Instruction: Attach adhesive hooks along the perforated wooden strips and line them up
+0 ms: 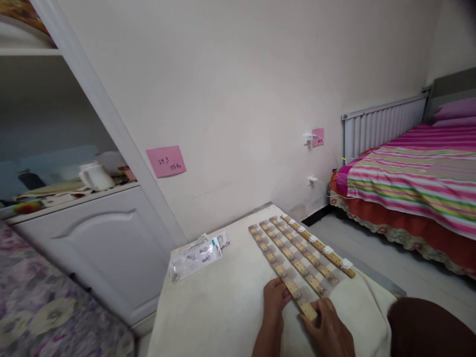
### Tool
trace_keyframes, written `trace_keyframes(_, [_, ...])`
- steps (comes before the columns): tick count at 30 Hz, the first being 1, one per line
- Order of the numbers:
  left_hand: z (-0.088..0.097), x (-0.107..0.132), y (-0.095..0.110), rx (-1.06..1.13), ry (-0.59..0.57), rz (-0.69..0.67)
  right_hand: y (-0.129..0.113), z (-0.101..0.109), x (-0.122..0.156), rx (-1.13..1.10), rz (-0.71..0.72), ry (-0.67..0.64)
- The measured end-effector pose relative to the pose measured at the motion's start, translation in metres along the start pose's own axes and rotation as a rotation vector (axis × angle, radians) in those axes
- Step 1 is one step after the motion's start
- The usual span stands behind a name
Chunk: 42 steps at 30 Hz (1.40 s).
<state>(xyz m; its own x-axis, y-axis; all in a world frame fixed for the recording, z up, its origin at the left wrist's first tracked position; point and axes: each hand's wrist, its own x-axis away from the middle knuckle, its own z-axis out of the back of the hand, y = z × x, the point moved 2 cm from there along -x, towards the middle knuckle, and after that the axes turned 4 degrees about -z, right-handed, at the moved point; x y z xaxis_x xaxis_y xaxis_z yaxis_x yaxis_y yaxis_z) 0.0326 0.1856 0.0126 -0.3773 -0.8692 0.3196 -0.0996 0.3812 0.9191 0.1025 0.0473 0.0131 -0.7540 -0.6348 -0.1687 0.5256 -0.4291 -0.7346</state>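
Note:
Several narrow wooden strips lie side by side on a table covered in pale cloth [219, 302]. The leftmost wooden strip [292, 286] carries a row of small clear pieces with metal bits. My left hand [274, 300] has its fingers curled against that strip's left edge, near its lower part. At the near end, my right hand [327, 325] pinches the same strip between thumb and fingers. Two similar strips lie just beyond, one of them a middle strip [295, 259]. The rightmost strip [318, 243] bears white round-ended pieces. Some fingertips are hidden behind the strip and hands.
Clear plastic packs [197, 258] with small hooks lie at the table's left. A white cabinet [92, 248] with a white jug [95, 177] stands left. Pink notes, one a larger note [165, 161], and plugged-in chargers are on the wall. A bed [409, 163] stands right.

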Motion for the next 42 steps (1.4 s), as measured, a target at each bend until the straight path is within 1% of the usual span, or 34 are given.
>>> trace_keyframes(6, [-0.001,-0.001,-0.001,-0.032,-0.006,0.004,0.0,-0.001,-0.001,0.013,0.037,-0.02])
trace_keyframes(11, [-0.002,-0.004,-0.003,-0.101,0.012,0.027,0.006,-0.004,-0.002,0.01,0.08,0.033])
trace_keyframes(14, [-0.003,-0.004,-0.003,-0.158,0.017,0.034,0.007,-0.003,0.0,-0.001,0.102,0.042])
trace_keyframes(18, [-0.003,-0.001,-0.002,-0.25,0.026,0.024,0.007,-0.002,0.001,0.0,0.111,0.046])
trace_keyframes(23, [-0.004,0.003,-0.003,-0.333,0.031,-0.008,0.01,-0.001,-0.001,-0.006,0.125,0.095])
trace_keyframes(28, [-0.005,0.007,-0.002,-0.379,0.029,-0.029,0.01,0.001,-0.001,0.025,0.107,0.038])
trace_keyframes(33, [-0.005,0.013,0.001,-0.417,0.038,-0.05,0.007,0.002,0.0,0.058,0.124,0.015])
trace_keyframes(38, [-0.008,0.016,0.004,-0.451,0.045,-0.07,0.008,0.001,-0.001,0.094,0.153,0.028])
trace_keyframes(42, [-0.009,0.015,0.005,-0.471,0.063,-0.066,0.01,0.003,-0.002,0.061,0.184,0.025])
